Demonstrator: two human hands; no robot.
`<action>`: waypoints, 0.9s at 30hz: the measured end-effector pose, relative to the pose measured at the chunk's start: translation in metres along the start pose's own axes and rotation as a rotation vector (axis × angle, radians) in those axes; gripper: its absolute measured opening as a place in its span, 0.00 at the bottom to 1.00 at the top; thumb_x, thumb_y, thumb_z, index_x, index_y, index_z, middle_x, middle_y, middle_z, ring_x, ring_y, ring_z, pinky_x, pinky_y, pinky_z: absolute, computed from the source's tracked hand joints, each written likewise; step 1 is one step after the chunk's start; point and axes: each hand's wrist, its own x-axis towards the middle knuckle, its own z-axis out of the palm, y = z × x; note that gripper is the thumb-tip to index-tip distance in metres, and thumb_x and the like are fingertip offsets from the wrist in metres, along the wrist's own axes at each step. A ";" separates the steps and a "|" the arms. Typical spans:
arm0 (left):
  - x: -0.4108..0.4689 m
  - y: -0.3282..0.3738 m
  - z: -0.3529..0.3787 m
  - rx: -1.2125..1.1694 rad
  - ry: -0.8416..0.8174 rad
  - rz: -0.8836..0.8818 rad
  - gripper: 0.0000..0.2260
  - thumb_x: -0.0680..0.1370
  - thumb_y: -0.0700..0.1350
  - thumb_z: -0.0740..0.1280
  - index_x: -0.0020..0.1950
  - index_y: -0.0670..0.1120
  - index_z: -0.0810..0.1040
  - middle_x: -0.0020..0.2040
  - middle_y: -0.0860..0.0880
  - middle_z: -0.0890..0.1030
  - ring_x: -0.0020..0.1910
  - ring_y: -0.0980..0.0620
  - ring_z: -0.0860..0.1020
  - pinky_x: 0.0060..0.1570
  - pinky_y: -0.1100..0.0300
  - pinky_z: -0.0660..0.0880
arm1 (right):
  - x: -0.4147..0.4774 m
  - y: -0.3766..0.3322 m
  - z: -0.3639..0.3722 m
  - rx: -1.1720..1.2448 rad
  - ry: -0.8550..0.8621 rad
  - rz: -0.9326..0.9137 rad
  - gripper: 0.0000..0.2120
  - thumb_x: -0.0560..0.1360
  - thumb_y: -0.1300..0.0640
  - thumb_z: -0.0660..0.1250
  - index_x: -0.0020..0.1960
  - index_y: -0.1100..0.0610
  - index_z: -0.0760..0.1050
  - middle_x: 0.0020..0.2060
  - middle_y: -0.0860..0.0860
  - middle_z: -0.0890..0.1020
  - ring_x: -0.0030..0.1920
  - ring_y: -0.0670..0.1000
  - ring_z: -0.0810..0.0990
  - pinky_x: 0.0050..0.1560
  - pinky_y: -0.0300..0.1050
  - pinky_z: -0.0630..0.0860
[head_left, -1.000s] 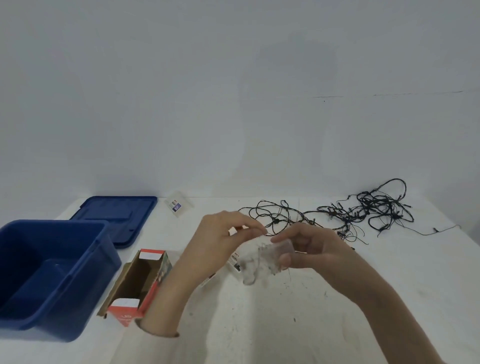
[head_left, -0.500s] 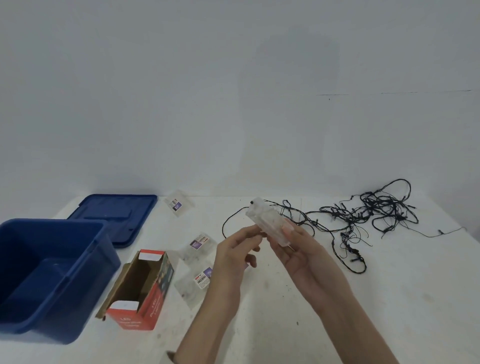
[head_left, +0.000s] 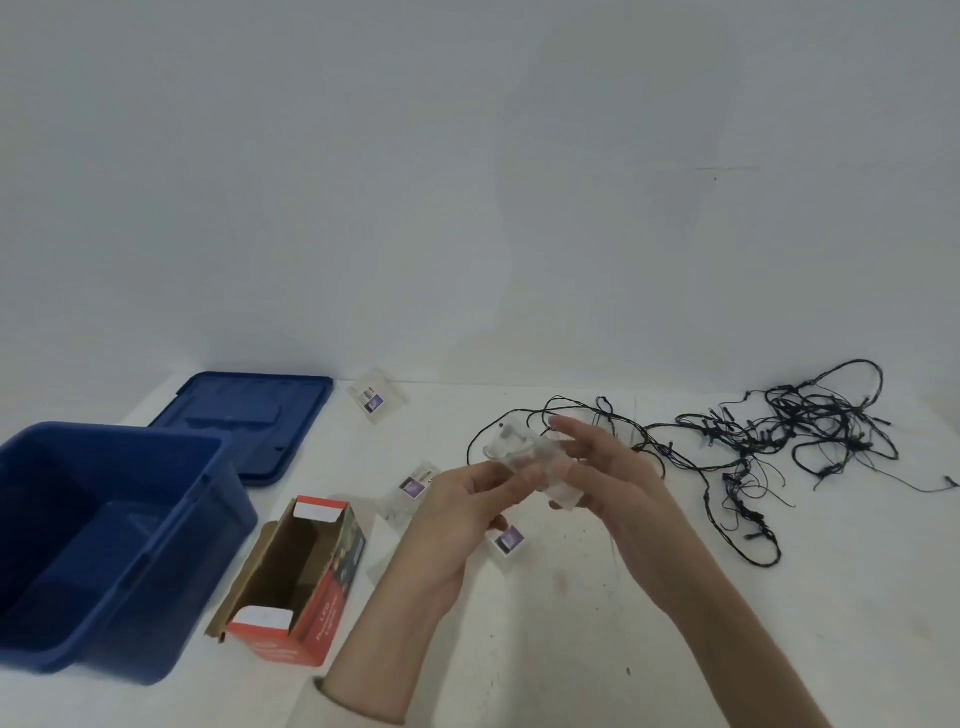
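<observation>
A clear plastic battery box (head_left: 524, 457) is held above the white table (head_left: 597, 613) between both hands. My right hand (head_left: 608, 473) holds it from the right, thumb on its lower end and fingers stretched behind it. My left hand (head_left: 457, 514) pinches its near side with thumb and fingertips. A thin black wire runs from the box's top end to a tangled black light string (head_left: 779, 431) lying on the table to the right.
An open blue bin (head_left: 104, 540) stands at the left, its blue lid (head_left: 249, 421) flat behind it. An open red cardboard box (head_left: 301, 577) lies beside the bin. Small clear bags with labels (head_left: 374, 400) (head_left: 415, 486) (head_left: 509, 540) lie near the hands.
The clear box was first held low in a crumpled bag between both hands; now it is out of the bag, raised and tilted, with the wire trailing from it. Bags lie on the table.
</observation>
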 end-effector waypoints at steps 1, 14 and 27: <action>0.002 0.002 -0.003 0.025 0.000 0.009 0.06 0.72 0.45 0.70 0.44 0.44 0.84 0.38 0.55 0.84 0.34 0.61 0.74 0.35 0.68 0.67 | 0.005 -0.001 0.000 -0.054 -0.038 -0.002 0.16 0.69 0.54 0.70 0.56 0.51 0.79 0.49 0.52 0.83 0.48 0.50 0.81 0.52 0.45 0.74; 0.075 0.006 -0.087 0.370 -0.054 -0.160 0.12 0.71 0.60 0.69 0.49 0.54 0.82 0.50 0.55 0.82 0.46 0.57 0.77 0.46 0.60 0.73 | 0.058 0.030 0.027 -0.038 0.010 0.085 0.08 0.72 0.62 0.69 0.49 0.56 0.83 0.42 0.51 0.87 0.44 0.48 0.84 0.46 0.33 0.76; 0.223 -0.050 -0.157 0.823 0.509 -0.309 0.34 0.77 0.57 0.62 0.76 0.45 0.51 0.72 0.38 0.62 0.70 0.37 0.58 0.64 0.48 0.62 | 0.052 0.048 0.012 0.031 0.090 0.149 0.08 0.69 0.68 0.69 0.46 0.60 0.83 0.39 0.55 0.86 0.39 0.47 0.84 0.37 0.28 0.75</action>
